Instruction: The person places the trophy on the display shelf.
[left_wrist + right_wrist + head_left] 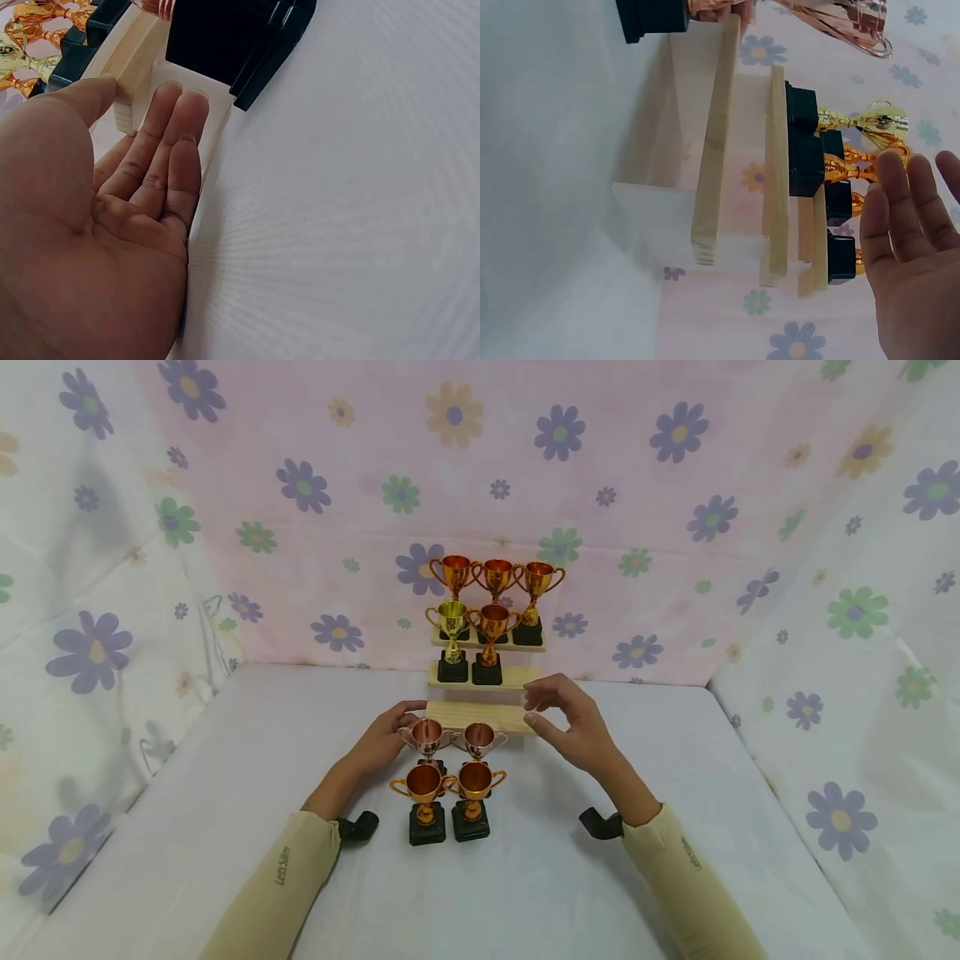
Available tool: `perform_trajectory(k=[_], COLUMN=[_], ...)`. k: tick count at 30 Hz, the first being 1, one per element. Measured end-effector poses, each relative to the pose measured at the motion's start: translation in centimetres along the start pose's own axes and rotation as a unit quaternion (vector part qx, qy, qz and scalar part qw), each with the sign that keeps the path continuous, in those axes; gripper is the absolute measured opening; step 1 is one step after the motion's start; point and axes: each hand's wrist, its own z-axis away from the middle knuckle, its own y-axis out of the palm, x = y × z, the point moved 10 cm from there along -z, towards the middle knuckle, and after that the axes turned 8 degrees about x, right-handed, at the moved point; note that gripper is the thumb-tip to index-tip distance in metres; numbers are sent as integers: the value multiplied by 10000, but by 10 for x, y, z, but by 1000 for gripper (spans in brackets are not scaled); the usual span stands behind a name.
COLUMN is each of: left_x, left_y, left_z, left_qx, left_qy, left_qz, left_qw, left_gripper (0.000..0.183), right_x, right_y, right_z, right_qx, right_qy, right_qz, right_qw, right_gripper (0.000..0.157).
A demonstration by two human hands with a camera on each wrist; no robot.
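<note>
My left hand (384, 739) is at the left end of a three-step wooden rack, its thumb touching the end of the lowest board (480, 716). In the left wrist view its fingers (161, 150) are extended and relaxed beside the rack. Near the board's right end my right hand (572, 727) is raised, holding nothing, fingers loosely bent. Two rose-gold trophy cups (478, 739) stand before the rack, and two orange-gold trophy cups (476, 783) stand nearer to me. On the middle board are a yellow-gold trophy (452, 622) and an orange-gold trophy (493, 625).
Three gold-orange trophies (537, 583) stand side by side on the top board (525, 648). A white cloth (637, 877) covers the table. Flowered fabric (645, 527) hangs behind and at both sides.
</note>
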Motion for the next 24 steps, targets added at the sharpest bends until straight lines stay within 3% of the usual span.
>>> perform_trajectory(k=[12,18,24], left_x=[5,6,4], left_y=[-1,1,3], left_z=[-1,0,1], left_qx=[21,9,42], left_qy=[-166,-253,-225], left_qz=[119,128,114], left_qw=[9998,9996,9997], left_gripper=[56,56,56], right_x=[16,29,36], right_y=[10,31,54], right_z=[11,13,17], right_qx=[477,1115,1804], right_qy=[-347,-487,-215], right_qz=[188,244,535], right_qw=[9981,9923,9819], right_gripper=[46,51,54])
